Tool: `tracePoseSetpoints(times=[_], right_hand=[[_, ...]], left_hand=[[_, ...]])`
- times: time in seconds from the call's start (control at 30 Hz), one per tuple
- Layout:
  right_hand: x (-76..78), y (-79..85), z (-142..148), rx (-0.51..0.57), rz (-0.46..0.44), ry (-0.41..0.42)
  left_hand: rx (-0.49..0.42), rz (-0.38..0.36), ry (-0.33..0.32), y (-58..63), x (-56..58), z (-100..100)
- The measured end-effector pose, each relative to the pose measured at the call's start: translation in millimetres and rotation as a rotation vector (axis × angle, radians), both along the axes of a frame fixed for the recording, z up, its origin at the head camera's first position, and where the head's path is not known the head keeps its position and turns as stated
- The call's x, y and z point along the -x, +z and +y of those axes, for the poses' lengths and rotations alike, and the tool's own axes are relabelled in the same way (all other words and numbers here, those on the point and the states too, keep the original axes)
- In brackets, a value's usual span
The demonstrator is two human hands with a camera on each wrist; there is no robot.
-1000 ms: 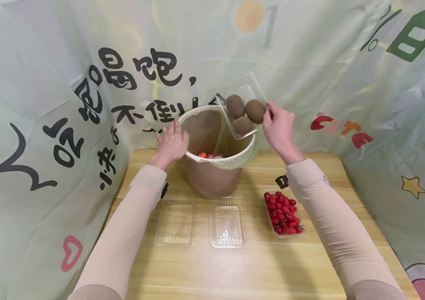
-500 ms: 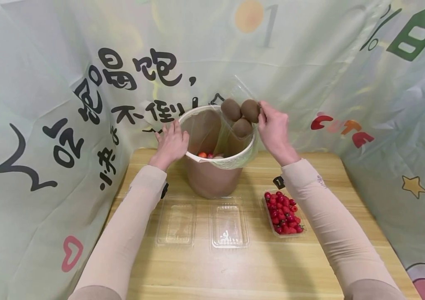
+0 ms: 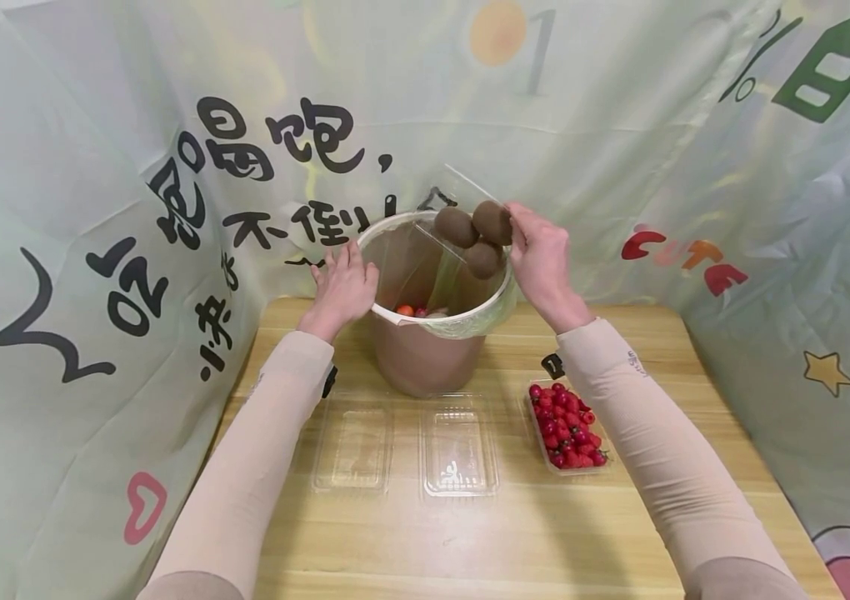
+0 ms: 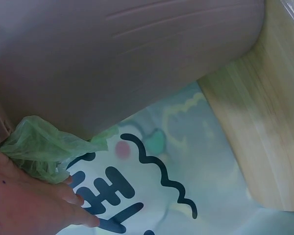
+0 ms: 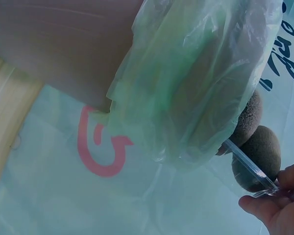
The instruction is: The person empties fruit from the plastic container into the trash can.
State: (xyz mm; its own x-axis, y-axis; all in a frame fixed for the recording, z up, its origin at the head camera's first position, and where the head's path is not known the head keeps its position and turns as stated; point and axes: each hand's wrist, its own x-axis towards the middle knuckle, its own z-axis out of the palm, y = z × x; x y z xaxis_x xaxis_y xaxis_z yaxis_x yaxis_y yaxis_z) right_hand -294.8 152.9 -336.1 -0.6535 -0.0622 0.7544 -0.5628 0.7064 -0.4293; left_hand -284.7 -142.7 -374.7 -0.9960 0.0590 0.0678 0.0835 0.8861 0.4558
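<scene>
My right hand [image 3: 542, 262] pinches the edge of a clear plastic tray [image 5: 250, 164], which tilts steeply over the right side of a brownish-pink bin [image 3: 428, 358]. Three brown kiwis [image 3: 455, 227] lie in the tray; part of them is hidden behind the bag in the right wrist view. My left hand [image 3: 342, 287] rests on the bin's left rim with its fingers extended. A thin green bag [image 5: 186, 73] lines the bin and folds out over the rim. Inside the bin, an orange-red fruit [image 3: 405, 310] shows low down beside other small pieces.
Two clear plastic trays [image 3: 352, 446] lie side by side on the wooden table [image 3: 425, 550] in front of the bin. To their right sits a clear box of red berries [image 3: 567, 425]. Printed cloth [image 3: 605, 150] encloses the table's back and sides.
My right hand has moved left and slightly down with the tray, tipping it further over the bin. The kiwis shift left with it. The left hand stays on the rim.
</scene>
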Motion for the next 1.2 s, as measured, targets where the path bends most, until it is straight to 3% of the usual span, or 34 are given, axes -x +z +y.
tracePoseSetpoints(times=[0.57, 1.2], right_hand=[[-2.8, 0.1, -1.1, 0.077, 0.005, 0.015], [-3.5, 0.2, -1.1, 0.054, 0.035, -0.002]], left_hand=[[-0.004, 0.003, -0.002, -1.2, 0.4, -0.5], [-0.02, -0.005, 0.001, 0.6, -2.0, 0.3]])
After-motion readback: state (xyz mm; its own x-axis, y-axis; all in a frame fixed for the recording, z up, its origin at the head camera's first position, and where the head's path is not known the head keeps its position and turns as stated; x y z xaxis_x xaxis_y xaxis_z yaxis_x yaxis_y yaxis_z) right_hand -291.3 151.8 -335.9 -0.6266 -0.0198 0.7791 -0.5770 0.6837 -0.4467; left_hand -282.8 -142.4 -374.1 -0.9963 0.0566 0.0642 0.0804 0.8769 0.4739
